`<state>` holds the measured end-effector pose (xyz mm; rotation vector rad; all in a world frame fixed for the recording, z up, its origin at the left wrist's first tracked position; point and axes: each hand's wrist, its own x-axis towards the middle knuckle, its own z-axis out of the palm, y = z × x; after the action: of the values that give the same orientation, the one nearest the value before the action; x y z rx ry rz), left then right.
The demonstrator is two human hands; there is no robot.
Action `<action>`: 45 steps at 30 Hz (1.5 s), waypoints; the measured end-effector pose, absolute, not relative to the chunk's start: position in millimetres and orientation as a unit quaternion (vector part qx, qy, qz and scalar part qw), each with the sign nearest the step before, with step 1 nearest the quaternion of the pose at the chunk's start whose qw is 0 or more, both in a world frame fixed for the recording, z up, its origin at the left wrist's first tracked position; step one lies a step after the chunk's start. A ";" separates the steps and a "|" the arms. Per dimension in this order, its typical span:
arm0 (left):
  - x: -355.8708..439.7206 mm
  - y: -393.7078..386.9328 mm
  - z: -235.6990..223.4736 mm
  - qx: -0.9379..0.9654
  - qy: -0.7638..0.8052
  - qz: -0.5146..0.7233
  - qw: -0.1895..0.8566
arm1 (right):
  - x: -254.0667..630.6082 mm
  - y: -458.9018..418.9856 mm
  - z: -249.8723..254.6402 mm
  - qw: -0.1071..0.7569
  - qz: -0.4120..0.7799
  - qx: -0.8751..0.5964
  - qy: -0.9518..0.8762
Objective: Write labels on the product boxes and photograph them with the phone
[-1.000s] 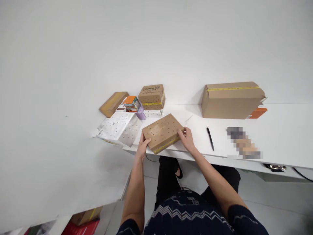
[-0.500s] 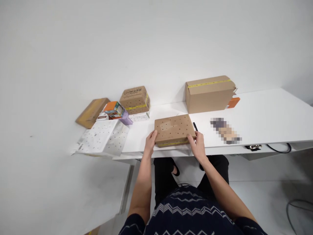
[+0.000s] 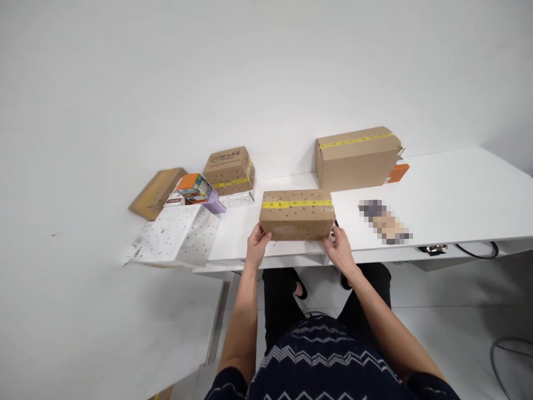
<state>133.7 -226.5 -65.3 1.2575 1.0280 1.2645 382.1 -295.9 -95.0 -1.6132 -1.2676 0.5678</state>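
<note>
While a white wall [image 3: 266,66] is rising behind everything, a long white tabletop [image 3: 449,205] is stretching along it. Toward the right, a plain, yellow-taped carton [image 3: 353,169] is standing close to the wall. At the left end, a white speckled parcel [image 3: 175,230] is lying on its broad side. Between these two, at the tabletop's near side, a person is holding a brown speckled box [image 3: 297,226], its yellow-taped side facing up; from where I'm standing, I cannot tell whether its underside is touching the surface. Farther back, a smaller taped box [image 3: 230,168] is resting on a flat white box [image 3: 238,199], and an orange box [image 3: 192,186] is sitting just left of them. The left hand's [image 3: 256,247] fingers are pinching the held box's near left corner, while the right hand's [image 3: 339,250] fingers are pinching its near right corner.
</note>
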 end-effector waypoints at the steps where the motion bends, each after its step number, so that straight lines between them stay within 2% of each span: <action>1: 132.9 -228.7 -71.0 0.523 0.438 0.518 0.516 | 383.1 -297.1 -96.7 0.476 0.239 -0.672 -0.515; 6: 129.6 -235.2 -82.6 0.496 0.471 0.512 0.519 | 391.2 -302.3 -91.0 0.484 0.274 -0.672 -0.489; 11: 134.5 -226.9 -56.7 0.374 0.504 0.565 0.536 | 397.5 -302.4 -60.3 0.557 0.257 -0.670 -0.418; 17: 150.9 -220.4 -40.0 0.451 0.551 0.524 0.468 | 385.3 -286.8 -35.1 0.577 0.222 -0.668 -0.415; 26: 144.7 -220.7 -35.7 0.461 0.560 0.485 0.489 | 382.8 -279.5 -42.4 0.608 0.270 -0.638 -0.388; 32: 153.0 -204.1 -13.1 0.449 0.589 0.422 0.523 | 380.1 -280.2 -40.4 0.600 0.255 -0.646 -0.398; 37: 165.0 -188.3 -6.4 0.477 0.550 0.446 0.521 | 388.0 -279.2 -33.8 0.578 0.280 -0.648 -0.409; 45: 161.0 -184.4 -11.1 0.517 0.510 0.435 0.532 | 406.5 -256.9 -14.4 0.459 0.305 -0.702 -0.452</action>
<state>161.0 -184.4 -11.1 1.2334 1.2174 1.0372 406.5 -256.9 -14.4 -1.7287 -1.1126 0.7506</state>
